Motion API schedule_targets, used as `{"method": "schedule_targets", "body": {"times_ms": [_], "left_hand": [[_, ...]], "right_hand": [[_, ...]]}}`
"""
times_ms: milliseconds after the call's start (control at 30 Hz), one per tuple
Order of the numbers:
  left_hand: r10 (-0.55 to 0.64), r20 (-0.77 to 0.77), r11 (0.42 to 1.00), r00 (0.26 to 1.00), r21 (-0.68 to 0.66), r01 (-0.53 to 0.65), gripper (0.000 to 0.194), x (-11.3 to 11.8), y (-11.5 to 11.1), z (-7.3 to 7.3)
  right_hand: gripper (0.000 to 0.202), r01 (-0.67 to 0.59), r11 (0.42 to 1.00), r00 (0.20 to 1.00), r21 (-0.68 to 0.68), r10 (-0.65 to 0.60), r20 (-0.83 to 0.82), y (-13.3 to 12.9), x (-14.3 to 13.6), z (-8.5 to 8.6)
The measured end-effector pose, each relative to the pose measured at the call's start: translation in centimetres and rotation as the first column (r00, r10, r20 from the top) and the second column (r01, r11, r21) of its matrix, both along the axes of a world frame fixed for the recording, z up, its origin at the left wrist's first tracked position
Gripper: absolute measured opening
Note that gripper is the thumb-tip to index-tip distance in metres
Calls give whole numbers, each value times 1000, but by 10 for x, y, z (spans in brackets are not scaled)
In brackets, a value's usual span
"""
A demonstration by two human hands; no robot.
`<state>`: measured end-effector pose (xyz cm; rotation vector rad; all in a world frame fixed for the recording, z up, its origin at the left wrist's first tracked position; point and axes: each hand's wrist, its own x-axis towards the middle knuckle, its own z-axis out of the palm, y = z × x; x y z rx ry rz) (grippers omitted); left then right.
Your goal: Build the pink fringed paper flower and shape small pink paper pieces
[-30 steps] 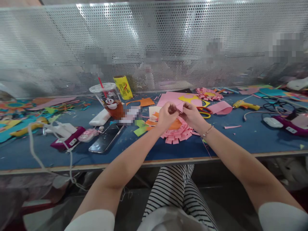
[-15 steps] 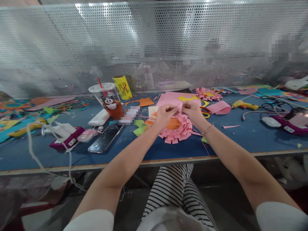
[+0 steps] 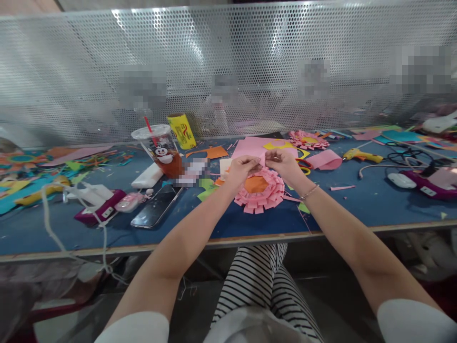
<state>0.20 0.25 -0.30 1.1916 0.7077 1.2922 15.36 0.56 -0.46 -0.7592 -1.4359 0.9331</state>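
Observation:
Between my two hands is a small piece of pink paper [image 3: 262,159], pinched from both sides. My left hand [image 3: 244,170] grips its left side with thumb and fingers closed, and my right hand [image 3: 282,164] grips its right side the same way. Right below them lies a round pink paper flower [image 3: 259,208] with fringed layers and an orange centre [image 3: 256,184]. Behind the hands a larger pink sheet [image 3: 244,147] lies flat. Scissors with red and yellow handles [image 3: 304,166] rest just past my right hand, partly hidden by it.
Left of my hands are a phone [image 3: 157,207], a drink cup with a straw [image 3: 160,150], a yellow roll [image 3: 182,131] and a purple power strip [image 3: 102,207]. A yellow glue gun [image 3: 364,156] lies to the right. A perforated metal panel [image 3: 250,62] stands behind the blue table [image 3: 350,205].
Both hands have shifted very slightly, the left fingers a little to the left along the pink paper. The flower and the other things on the table stay where they were.

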Motion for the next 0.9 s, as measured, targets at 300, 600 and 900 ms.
{"method": "schedule_targets", "body": {"times_ms": [300,600,900], "left_hand": [[84,3,996,996,-14,-84,27,-1,4,-1],[223,-224,959,949,224,-172,23,0,2,-4],[221,-335,945,916,304,-117,18,-2,5,-4]], "right_hand": [[20,-77,994,996,-79,74,-45,2,-2,-4],[24,-53,994,996,-94,59,68,-7,-8,0],[18,-111,986,987,-123,124,105,-3,-7,-3]]}}
